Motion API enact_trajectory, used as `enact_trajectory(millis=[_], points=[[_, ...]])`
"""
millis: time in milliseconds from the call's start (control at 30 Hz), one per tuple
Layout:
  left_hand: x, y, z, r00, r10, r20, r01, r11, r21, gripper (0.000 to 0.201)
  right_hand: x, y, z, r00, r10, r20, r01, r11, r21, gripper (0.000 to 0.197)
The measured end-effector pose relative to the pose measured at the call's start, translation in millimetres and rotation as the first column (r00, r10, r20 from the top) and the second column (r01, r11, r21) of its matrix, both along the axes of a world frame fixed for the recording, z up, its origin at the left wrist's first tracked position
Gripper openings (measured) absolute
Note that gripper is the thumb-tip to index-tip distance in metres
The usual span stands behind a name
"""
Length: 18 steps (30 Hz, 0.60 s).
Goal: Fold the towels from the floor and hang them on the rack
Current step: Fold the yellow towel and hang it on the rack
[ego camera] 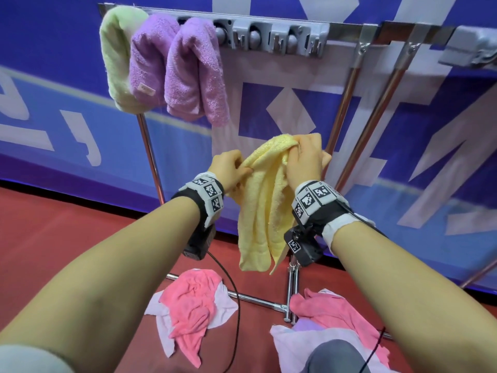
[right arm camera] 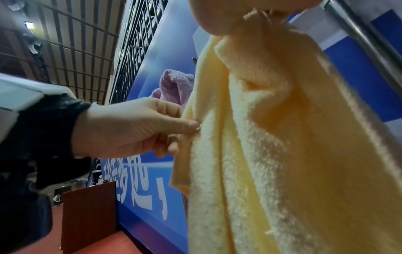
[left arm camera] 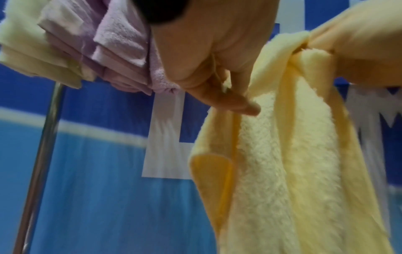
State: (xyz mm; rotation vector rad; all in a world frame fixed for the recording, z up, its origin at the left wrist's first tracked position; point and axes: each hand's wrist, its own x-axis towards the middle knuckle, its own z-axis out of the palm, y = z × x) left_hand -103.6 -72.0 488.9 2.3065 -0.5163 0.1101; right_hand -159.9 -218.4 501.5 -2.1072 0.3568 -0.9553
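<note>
2 hands on yellow towel (ego camera: 265, 200), held mid-air before rack (ego camera: 271, 30): left hand (ego camera: 228, 170) pinching side edge, right hand (ego camera: 305, 160) clutching bunched top. 3 towels hung already; pink towels (ego camera: 188, 302) on floor (ego camera: 67, 238).

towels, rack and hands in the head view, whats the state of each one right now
yellow towel: held up in both hands, hanging, not yet neatly folded
left hand: pinches the yellow towel's edge
right hand: grips the towel's top
green towel: folded, hung on the rack
purple towels: two, folded, hung beside the green one
rack: upright, right part of its bar bare
pink towels: crumpled on the floor with white cloths
</note>
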Motion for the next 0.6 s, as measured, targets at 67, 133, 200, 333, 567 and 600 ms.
enact_trajectory(millis=[67,133,200,333,567,600], points=[[4.2,6.6,2.9,1.0,0.007,-0.028,-0.01,0.994,-0.11,0.012,-0.4,-4.4,-2.2,1.0,-0.008,-0.022,0.008,1.0,-0.019,0.03],[5.8,10.3,8.0,1.0,0.015,0.003,-0.015,0.991,-0.136,0.011,-0.6,-8.4,-4.4,0.999,-0.026,-0.042,0.025,0.999,-0.03,0.031],[6.8,11.2,14.6,0.999,0.012,0.035,-0.007,0.99,-0.14,0.012,0.0,-11.4,-6.5,0.997,-0.037,-0.066,0.035,0.999,-0.025,0.034],[10.5,9.6,24.2,0.993,0.04,0.113,-0.029,0.995,-0.093,0.022,-0.6,-8.4,-8.4,0.997,0.006,-0.083,-0.004,1.0,0.02,0.038],[10.9,9.7,30.7,0.979,-0.037,0.198,0.038,0.999,0.003,0.018,-6.9,7.6,-5.9,0.949,0.225,-0.221,-0.215,0.974,0.069,0.02],[9.4,8.7,32.1,0.977,-0.06,0.207,0.057,0.998,0.022,0.016,-6.3,11.5,-5.2,0.931,0.264,-0.254,-0.263,0.964,0.038,0.024]])
